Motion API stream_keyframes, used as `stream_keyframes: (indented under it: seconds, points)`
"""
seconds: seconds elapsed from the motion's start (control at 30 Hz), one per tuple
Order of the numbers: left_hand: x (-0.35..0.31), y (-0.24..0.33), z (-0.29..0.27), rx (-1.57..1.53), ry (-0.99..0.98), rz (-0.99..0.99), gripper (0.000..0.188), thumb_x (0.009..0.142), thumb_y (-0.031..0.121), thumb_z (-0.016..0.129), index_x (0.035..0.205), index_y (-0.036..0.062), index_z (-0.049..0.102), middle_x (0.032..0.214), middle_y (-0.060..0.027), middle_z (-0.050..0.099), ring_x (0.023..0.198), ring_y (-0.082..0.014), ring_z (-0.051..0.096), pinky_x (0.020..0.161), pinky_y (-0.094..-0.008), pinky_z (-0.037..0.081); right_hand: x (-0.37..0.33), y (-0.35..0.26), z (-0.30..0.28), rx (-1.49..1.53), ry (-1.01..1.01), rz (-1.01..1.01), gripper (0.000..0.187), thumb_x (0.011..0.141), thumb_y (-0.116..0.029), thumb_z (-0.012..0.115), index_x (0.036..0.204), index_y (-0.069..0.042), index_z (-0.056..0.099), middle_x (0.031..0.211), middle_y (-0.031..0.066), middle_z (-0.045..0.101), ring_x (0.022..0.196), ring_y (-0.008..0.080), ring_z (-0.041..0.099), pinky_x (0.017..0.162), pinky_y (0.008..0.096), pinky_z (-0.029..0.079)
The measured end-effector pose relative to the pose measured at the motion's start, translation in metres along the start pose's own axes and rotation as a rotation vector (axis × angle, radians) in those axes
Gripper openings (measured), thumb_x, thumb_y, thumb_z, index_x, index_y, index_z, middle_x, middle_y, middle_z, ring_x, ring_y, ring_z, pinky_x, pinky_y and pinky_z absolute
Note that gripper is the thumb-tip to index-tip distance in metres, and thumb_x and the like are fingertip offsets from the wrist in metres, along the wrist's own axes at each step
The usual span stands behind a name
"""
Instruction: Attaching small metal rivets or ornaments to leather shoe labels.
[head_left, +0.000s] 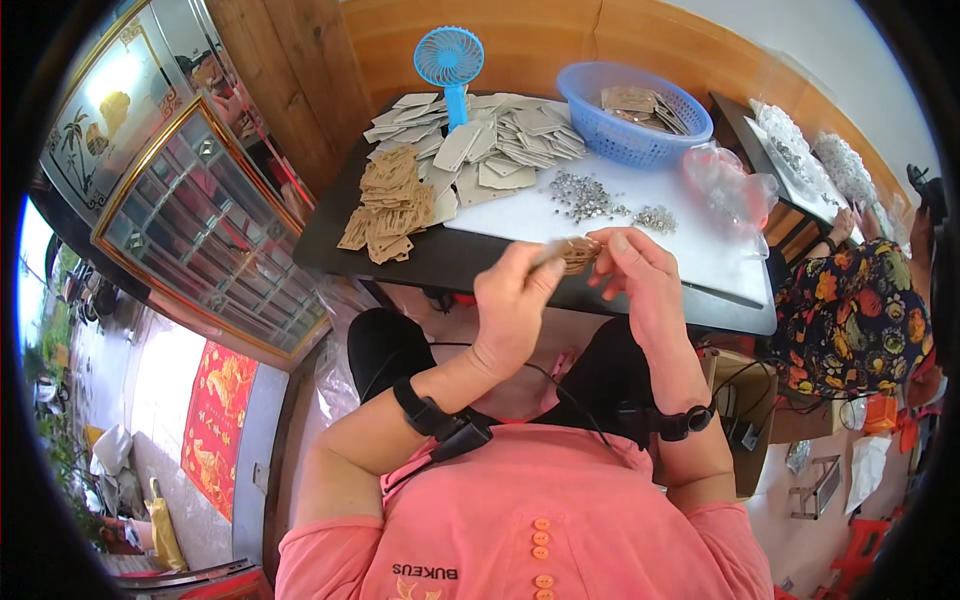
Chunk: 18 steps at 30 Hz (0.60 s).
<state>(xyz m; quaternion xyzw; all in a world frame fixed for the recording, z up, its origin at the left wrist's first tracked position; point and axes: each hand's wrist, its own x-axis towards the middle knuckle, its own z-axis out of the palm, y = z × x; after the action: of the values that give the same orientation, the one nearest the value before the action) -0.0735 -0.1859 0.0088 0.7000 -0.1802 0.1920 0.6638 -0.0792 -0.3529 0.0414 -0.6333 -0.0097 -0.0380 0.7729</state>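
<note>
A small bundle of brown cards (578, 255) is held up at the table's front edge between my two hands. My left hand (512, 300) is closed, its thumb and fingers pinching the bundle's left end. At the other end, the fingers of my right hand (640, 275) are curled against the cards, partly blurred. Just beyond on a white board (510, 218) lie small shiny metal or glass pieces (585, 197), with a smaller heap to their right. A pile of brown cards (388, 200) sits to the left, beside many loose grey cards (485, 140).
A blue handheld fan (449, 60) stands among the grey cards. The blue basket (635, 145) at the back holds more cards. Near it lies a clear and pink plastic bag (735, 190). Another person in a floral garment (855, 320) sits at a side table on the right.
</note>
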Motion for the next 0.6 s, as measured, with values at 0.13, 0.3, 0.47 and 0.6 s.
stream_keyframes:
  seconds: [0.13,0.3,0.47,0.6]
  points:
    - [0.000,0.007,-0.009,-0.321,0.002,-0.380,0.011,0.090,0.004,0.064,0.099,-0.0027,0.064,0.081,-0.0050,0.067,0.065,-0.0101,0.059,0.061,-0.0223,0.046,0.005,0.006,-0.003,-0.293,-0.053,0.002,0.012,0.090,-0.013,0.063,0.093,-0.002,0.066,0.074,-0.0003,0.060,0.064,0.0076,0.053,0.055,0.0221,0.039]
    - [-0.001,0.013,-0.015,-0.346,0.029,-0.424,0.022,0.088,0.002,0.065,0.108,-0.0028,0.059,0.080,-0.0062,0.067,0.063,-0.0099,0.059,0.060,-0.0221,0.045,0.016,0.000,-0.002,-0.432,-0.106,0.075,0.009,0.084,-0.007,0.064,0.085,0.002,0.065,0.067,0.0012,0.058,0.053,0.0085,0.049,0.048,0.0246,0.038]
    - [-0.001,0.002,-0.024,0.002,0.007,-0.154,0.038,0.080,-0.004,0.068,0.116,0.0014,0.059,0.096,-0.0063,0.066,0.080,-0.0145,0.060,0.068,-0.0257,0.048,0.025,0.003,-0.008,-0.499,-0.146,0.110,0.011,0.081,-0.009,0.065,0.081,0.002,0.066,0.062,0.0023,0.058,0.050,0.0101,0.050,0.045,0.0271,0.039]
    - [0.004,-0.010,-0.027,0.495,-0.145,0.521,0.038,0.071,-0.005,0.068,0.107,0.0061,0.064,0.099,-0.0082,0.063,0.093,-0.0309,0.056,0.078,-0.0388,0.045,0.035,0.006,-0.003,-0.900,-0.093,0.147,0.014,0.076,-0.015,0.069,0.081,-0.002,0.070,0.063,0.0093,0.064,0.054,0.0197,0.061,0.052,0.0331,0.048]
